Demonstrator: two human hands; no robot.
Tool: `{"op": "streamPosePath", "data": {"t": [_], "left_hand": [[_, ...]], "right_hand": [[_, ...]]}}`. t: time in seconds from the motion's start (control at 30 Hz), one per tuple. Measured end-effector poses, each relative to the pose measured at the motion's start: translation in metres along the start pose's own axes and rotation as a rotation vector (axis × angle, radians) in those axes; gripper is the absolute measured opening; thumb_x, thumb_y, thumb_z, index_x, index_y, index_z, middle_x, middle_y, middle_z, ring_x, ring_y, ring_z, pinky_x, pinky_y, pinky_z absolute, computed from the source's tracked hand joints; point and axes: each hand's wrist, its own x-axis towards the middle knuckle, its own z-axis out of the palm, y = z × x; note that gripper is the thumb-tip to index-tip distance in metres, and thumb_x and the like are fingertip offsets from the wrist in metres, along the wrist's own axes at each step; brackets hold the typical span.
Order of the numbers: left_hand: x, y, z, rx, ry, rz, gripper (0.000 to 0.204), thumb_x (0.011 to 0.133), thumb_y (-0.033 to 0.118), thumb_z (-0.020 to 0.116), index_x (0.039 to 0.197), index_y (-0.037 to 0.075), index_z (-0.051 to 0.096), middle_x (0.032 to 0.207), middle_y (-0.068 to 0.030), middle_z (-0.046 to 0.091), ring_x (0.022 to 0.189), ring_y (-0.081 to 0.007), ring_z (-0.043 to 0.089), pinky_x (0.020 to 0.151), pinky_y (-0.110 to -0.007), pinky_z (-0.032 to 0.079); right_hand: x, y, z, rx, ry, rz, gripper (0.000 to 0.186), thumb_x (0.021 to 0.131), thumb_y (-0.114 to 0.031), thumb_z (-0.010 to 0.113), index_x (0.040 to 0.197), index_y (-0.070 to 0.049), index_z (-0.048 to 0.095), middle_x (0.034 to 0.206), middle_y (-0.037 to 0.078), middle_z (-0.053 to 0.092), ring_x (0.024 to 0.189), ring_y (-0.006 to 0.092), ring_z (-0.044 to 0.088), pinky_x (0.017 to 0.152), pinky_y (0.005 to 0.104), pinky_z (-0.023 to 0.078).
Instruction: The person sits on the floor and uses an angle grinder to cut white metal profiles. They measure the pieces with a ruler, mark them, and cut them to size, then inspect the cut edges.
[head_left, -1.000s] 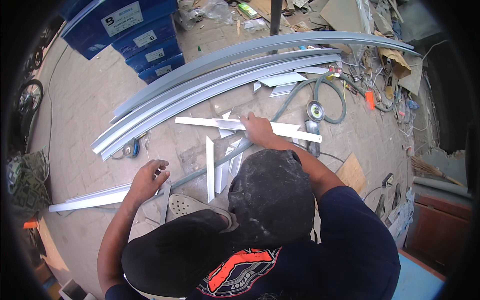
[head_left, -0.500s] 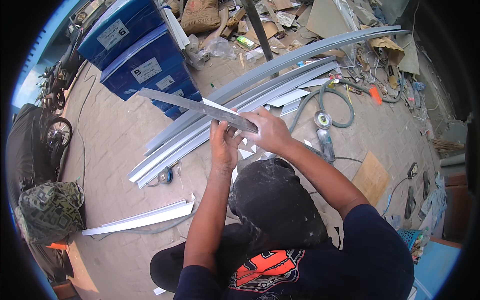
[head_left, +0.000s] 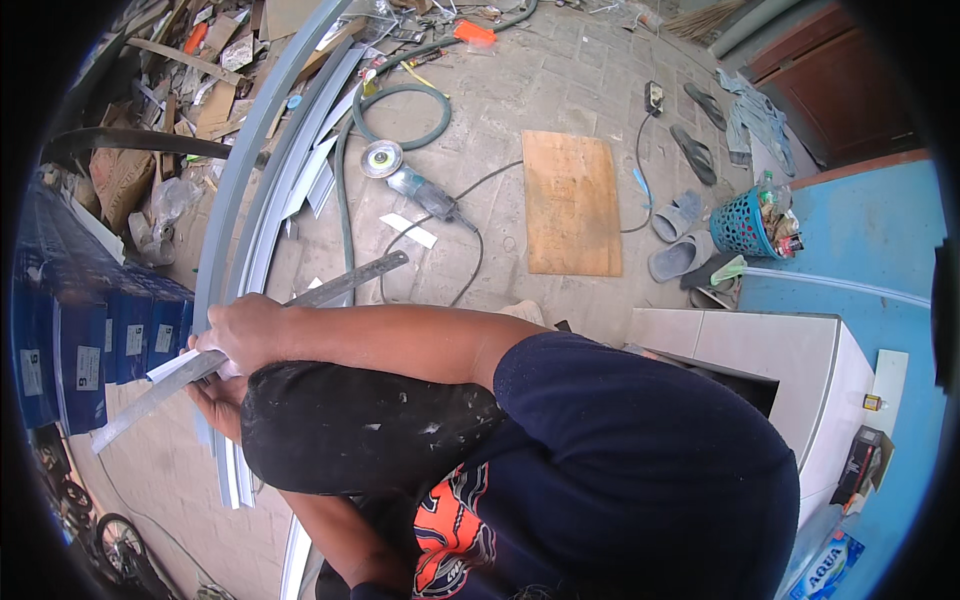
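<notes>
Lifted clear of the floor and gripped at 9 o'clock in the view: a long, flat grey metal strip (head_left: 345, 283), slanting from 8 o'clock up toward 1 o'clock across the raised knee. Right hand (head_left: 245, 330) clenched over the strip's upper face, knuckles up, fingers wrapped round its edge. Left hand (head_left: 213, 398) tucked just below at 7 o'clock of the right, touching the strip's underside; mostly hidden by strip and knee, so cannot tell whether closed round it or only propping it.

So far, judging by how things lie: one strip picked out and in hand. No mark or cut visible on it.

Left untouched on the paving: the bundle of long curved profiles (head_left: 250, 190) at 10 o'clock, a few short white offcuts (head_left: 408, 230) beside them, and the angle grinder (head_left: 415, 190) at 12 o'clock of the hands, lying well apart from both, its cable trailing. Plywood board (head_left: 570, 200) flat at 1 o'clock, nothing on it. Blue crates (head_left: 90, 340) stacked at 9 o'clock.
</notes>
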Motion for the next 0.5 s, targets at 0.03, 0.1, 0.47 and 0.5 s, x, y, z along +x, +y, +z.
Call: {"op": "streamPosePath", "data": {"t": [0.03, 0.1, 0.47, 0.5], "left_hand": [[-0.002, 0.002, 0.005, 0.013, -0.009, 0.020, 0.063, 0.114, 0.044, 0.055, 0.161, 0.003, 0.047, 0.160, -0.0161, 0.052, 0.150, -0.0308, 0.050, 0.128, -0.053, 0.039], [-0.006, 0.006, 0.014, 0.014, -0.035, 0.044, 0.065, 0.113, 0.046, 0.055, 0.161, 0.003, 0.046, 0.160, -0.0160, 0.051, 0.150, -0.0313, 0.050, 0.127, -0.054, 0.039], [-0.027, 0.009, 0.029, 0.050, 0.026, -0.056, 0.068, 0.110, 0.053, 0.060, 0.158, 0.005, 0.050, 0.156, -0.0165, 0.054, 0.145, -0.0320, 0.054, 0.122, -0.053, 0.044], [-0.028, 0.009, 0.028, 0.072, 0.015, -0.027, 0.068, 0.110, 0.053, 0.061, 0.157, 0.006, 0.050, 0.156, -0.0165, 0.054, 0.145, -0.0318, 0.054, 0.122, -0.052, 0.045]], "right_hand": [[0.000, 0.000, -0.003, 0.010, -0.029, 0.009, 0.056, 0.085, -0.045, 0.085, 0.135, -0.023, 0.078, 0.102, 0.020, 0.076, 0.090, 0.0424, 0.078, 0.080, 0.0530, 0.062], [-0.001, 0.000, -0.008, 0.053, -0.011, 0.005, 0.057, 0.085, -0.047, 0.085, 0.136, -0.023, 0.077, 0.098, 0.020, 0.078, 0.090, 0.0421, 0.078, 0.080, 0.0536, 0.062], [-0.005, 0.007, -0.007, 0.093, -0.060, -0.005, 0.067, 0.082, -0.054, 0.085, 0.142, -0.026, 0.074, 0.109, 0.015, 0.080, 0.105, 0.0384, 0.077, 0.091, 0.0521, 0.061], [-0.006, 0.007, -0.005, 0.105, -0.087, 0.011, 0.068, 0.082, -0.056, 0.085, 0.142, -0.026, 0.074, 0.115, 0.014, 0.080, 0.110, 0.0373, 0.076, 0.094, 0.0513, 0.060]]}}
